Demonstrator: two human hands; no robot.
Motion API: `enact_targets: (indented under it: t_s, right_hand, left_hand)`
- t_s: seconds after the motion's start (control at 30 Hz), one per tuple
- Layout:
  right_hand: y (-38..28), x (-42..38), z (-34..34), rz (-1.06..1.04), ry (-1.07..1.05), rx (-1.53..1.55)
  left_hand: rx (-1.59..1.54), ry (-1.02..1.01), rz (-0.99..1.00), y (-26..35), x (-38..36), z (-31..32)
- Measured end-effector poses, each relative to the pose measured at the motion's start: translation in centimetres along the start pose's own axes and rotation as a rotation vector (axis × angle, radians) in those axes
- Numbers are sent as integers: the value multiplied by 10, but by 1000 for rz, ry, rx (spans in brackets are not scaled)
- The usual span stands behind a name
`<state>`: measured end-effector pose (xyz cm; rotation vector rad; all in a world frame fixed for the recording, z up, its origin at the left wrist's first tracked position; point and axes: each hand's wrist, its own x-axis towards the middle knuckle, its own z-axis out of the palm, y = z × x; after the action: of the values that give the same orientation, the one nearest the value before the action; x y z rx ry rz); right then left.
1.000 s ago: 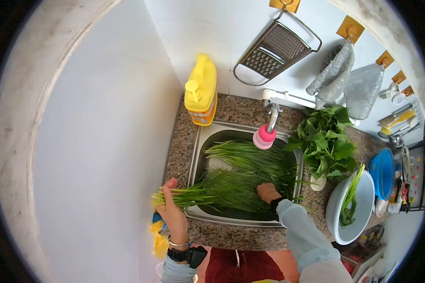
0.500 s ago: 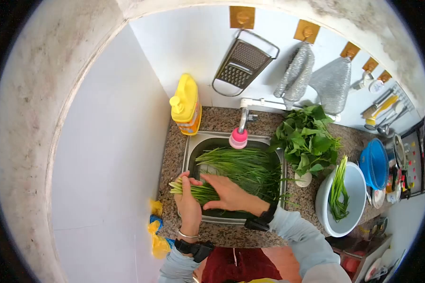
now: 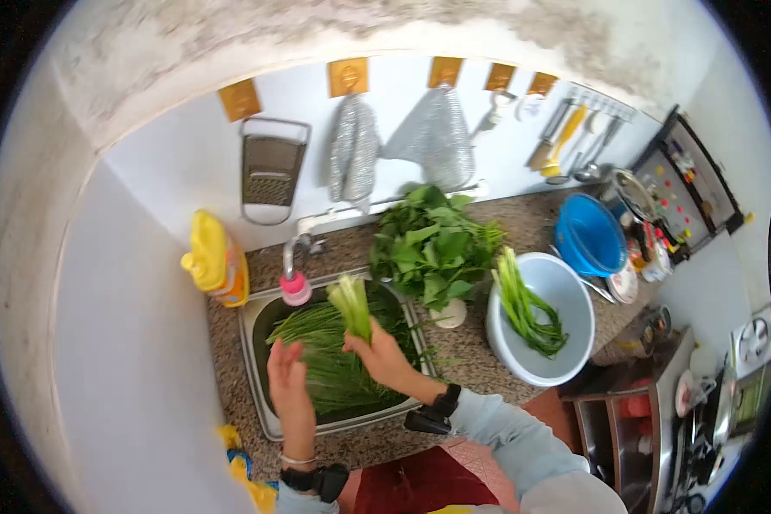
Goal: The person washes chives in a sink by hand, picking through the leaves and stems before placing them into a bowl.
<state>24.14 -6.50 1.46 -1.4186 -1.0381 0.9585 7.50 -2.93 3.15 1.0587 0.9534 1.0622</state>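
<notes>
My right hand [image 3: 384,353] is closed round a bundle of garlic chives [image 3: 349,307], holding it above the sink with the pale stem ends pointing up. At the sink's left side my left hand [image 3: 289,385] is held up with its fingers apart and nothing in it. More loose garlic chives [image 3: 338,381] lie spread in the metal sink [image 3: 253,351] below both hands. A pink-headed faucet [image 3: 295,287] reaches over the sink's back edge. To the right, a pale blue basin [image 3: 576,330] holds another bundle of chives [image 3: 527,313].
Leafy greens [image 3: 433,244] are heaped behind the sink's right side. A yellow jug [image 3: 218,257] stands at the back left corner. A blue plastic basket [image 3: 591,236] is further right. On the wall hang a grater [image 3: 272,171] and silvery cloths [image 3: 437,141].
My right hand has taken the chive bundle from my left hand and lifted it upright. The left hand has opened. The view has swung right, showing more of the kitchen.
</notes>
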Motion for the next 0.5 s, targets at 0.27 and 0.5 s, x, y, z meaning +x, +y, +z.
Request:
enact_targets:
  t_s: [0.27,0.5]
  right_hand:
    - [-146,-43,-187,-71,559,-9]
    - [-163,-74,-301,-136,751,-287]
  left_hand:
    - [60,197,-159,-3,-35,-57]
    - [28,359,-195,-27,-41,-101]
